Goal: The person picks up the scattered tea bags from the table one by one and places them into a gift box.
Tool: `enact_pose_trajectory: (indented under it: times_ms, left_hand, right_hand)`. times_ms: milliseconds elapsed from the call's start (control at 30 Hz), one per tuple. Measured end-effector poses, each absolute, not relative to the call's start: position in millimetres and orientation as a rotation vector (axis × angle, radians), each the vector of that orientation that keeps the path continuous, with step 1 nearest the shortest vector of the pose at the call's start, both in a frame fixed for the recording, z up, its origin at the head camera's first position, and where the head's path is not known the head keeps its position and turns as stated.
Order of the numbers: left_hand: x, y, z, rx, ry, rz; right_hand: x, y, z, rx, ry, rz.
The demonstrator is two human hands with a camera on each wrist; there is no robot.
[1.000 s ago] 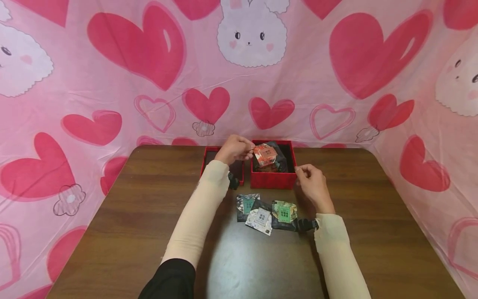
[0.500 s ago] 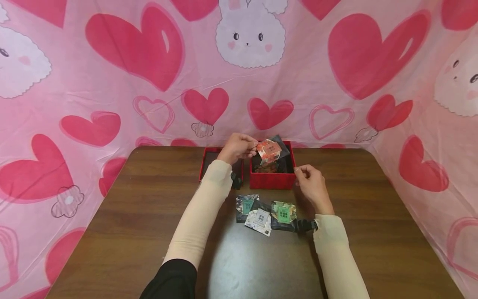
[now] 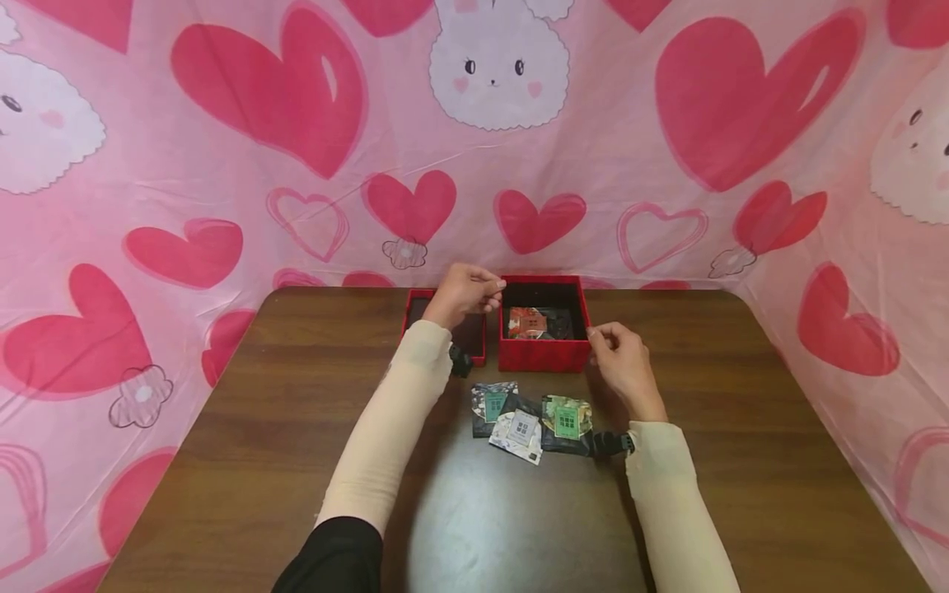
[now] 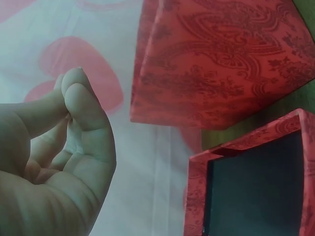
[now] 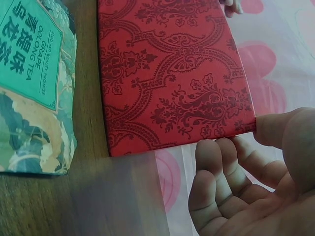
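Observation:
An open red box [image 3: 544,356] with a dark pattern stands at the back of the table. Inside it lies a tea sachet with an orange label [image 3: 528,324]; other contents are hard to make out. At the box's left rim is my left hand [image 3: 465,295], thumb and forefinger tips together; the left wrist view shows nothing between them and the hand apart from the box. My right hand [image 3: 626,366] holds the box's near right corner, thumb at the rim [image 5: 256,120]. Green [image 3: 567,422], white [image 3: 519,432] and teal-labelled [image 3: 489,403] sachets lie in front.
A shallow red lid [image 4: 197,196] with a dark inside lies left of the box, partly behind the left hand. A pink heart-print cloth [image 3: 638,165] hangs behind the wooden table [image 3: 311,412]. The green sachet reads grape oolong tea.
The orange-labelled sachet, lifted above the box by my left hand half a second ago, now lies inside the box. The left hand has let go of it. The right hand stays at the corner.

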State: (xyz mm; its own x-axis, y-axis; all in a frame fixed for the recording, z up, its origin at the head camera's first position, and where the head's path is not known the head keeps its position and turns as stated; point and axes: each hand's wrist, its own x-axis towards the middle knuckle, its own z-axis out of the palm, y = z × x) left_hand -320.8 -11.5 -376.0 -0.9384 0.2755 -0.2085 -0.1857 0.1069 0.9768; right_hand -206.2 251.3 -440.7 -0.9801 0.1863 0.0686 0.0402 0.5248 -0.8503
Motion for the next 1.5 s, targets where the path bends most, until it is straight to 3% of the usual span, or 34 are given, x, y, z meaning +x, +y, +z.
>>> enact_pose_trajectory:
  times_ms: [300, 1500]
  left_hand:
    - [-305, -19, -375, 0.184, 2.075, 1.893]
    - [-238, -32, -429, 0.296, 2.029, 1.722]
  right_hand:
    - [-206, 250, -440, -0.211, -2.614, 1.452]
    - [-205, 248, -442, -0.229, -2.618, 1.453]
